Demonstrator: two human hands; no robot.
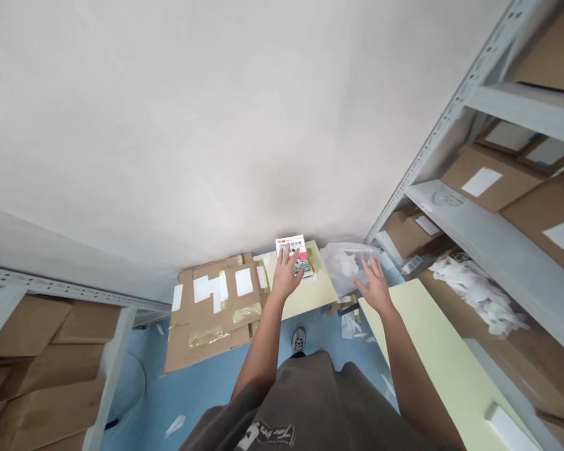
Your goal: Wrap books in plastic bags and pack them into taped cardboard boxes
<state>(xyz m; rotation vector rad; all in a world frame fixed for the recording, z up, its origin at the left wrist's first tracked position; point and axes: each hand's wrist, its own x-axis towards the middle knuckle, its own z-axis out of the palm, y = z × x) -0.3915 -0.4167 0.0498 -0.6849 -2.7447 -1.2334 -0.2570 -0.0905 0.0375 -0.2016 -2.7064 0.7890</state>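
My left hand (287, 274) is over a book (302, 259) with a white, red and green cover, fingers spread; whether they touch the cover I cannot tell. Beneath the book is a pale yellow table (322, 292) against the wall, and a green item shows at the book's right edge. To the right, my right hand (375, 285) has its fingers apart in front of a translucent plastic bag (345, 263) with white pieces inside. It does not visibly grip the bag.
Flattened cardboard (215, 326) with white labels lies on the left. Metal shelving (474, 219) with boxes rises on the right, more boxes (51, 376) at left. A second yellow table (432, 351) bears a white box (510, 426). Paper scraps (175, 426) litter the blue floor.
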